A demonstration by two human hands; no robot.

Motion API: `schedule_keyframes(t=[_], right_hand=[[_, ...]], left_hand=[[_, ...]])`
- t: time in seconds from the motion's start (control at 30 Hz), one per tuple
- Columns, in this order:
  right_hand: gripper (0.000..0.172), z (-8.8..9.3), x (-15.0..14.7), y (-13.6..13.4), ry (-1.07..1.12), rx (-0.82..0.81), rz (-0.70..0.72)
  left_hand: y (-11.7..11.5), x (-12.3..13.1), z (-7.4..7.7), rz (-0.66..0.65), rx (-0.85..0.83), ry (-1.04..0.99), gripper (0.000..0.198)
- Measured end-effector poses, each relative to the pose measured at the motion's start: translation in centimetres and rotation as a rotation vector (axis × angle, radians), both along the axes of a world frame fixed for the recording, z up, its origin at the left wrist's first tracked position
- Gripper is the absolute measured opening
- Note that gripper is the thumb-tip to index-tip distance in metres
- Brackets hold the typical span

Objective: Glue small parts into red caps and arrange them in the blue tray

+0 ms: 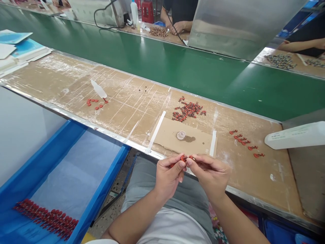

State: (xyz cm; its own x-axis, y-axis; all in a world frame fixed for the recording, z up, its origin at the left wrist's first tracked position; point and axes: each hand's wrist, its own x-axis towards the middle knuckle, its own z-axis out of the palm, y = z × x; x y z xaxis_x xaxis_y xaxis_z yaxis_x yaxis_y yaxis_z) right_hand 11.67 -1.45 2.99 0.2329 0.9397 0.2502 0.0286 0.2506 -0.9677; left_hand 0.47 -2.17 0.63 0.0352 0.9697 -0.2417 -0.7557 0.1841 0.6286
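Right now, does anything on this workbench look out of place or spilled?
A translucent white tapered piece lies on its side on the cardboard bench cover, its tip by loose red discs. Nearby, dark specks sit scattered, looking like stray debris.

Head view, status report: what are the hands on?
Left hand and right hand pinching small red part between fingertips, over bench edge. Clear cup on cardboard pad just beyond, untouched.

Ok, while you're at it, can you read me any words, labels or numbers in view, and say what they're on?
White plastic bottle: small label print, too small to read.
Blue tray: faint print on the lining near the lower corner, too blurred to read.
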Motion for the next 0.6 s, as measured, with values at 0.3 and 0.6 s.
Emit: schedule_keyframes(t=[0.3,0.6], right_hand=[[0.026,-0.3,0.9,0.1,-0.082,0.097,0.066],[0.034,0.1,1.4,0.6,-0.144,0.225,0.136]], left_hand=[[-0.1,0.1,-0.1,0.005,0.064,0.016,0.021],[-0.4,0.2,0.0,0.008,0.101,0.045,0.021]])
